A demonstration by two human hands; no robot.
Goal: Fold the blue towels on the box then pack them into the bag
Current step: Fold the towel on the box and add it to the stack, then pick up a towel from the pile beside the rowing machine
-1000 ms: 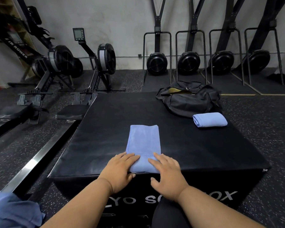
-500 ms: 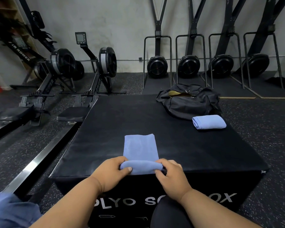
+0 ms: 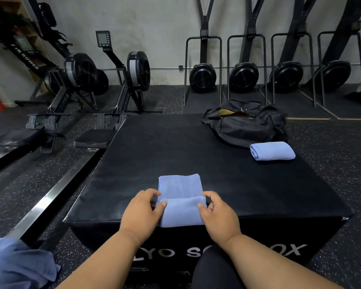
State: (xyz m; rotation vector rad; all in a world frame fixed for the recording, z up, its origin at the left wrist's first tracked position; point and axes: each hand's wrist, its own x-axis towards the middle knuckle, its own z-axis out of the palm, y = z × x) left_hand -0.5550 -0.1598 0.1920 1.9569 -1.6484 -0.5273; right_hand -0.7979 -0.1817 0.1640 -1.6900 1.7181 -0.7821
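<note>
The blue towel [image 3: 180, 200] lay at the six o'clock edge of the black plyo box [image 3: 175, 147], its near end turned over and pinched at either side by the left hand [image 3: 143, 211] and the right hand [image 3: 218, 212]. It was judged light, soft and limp, best held at the fold's two ends. A folded towel [image 3: 272, 151] lay at two o'clock, just beside the black duffel bag [image 3: 246, 126].

The towel [image 3: 179, 185] being folded is plain pale blue, as is the rolled towel [image 3: 272, 150]. The box [image 3: 175, 147] is matte black with silver-white lettering on its front. The bag [image 3: 246, 126] is black with a tan lining. The floor [image 3: 342, 155] is black, speckled white. Bottom left lies greyish-blue cloth [image 3: 19, 265].
</note>
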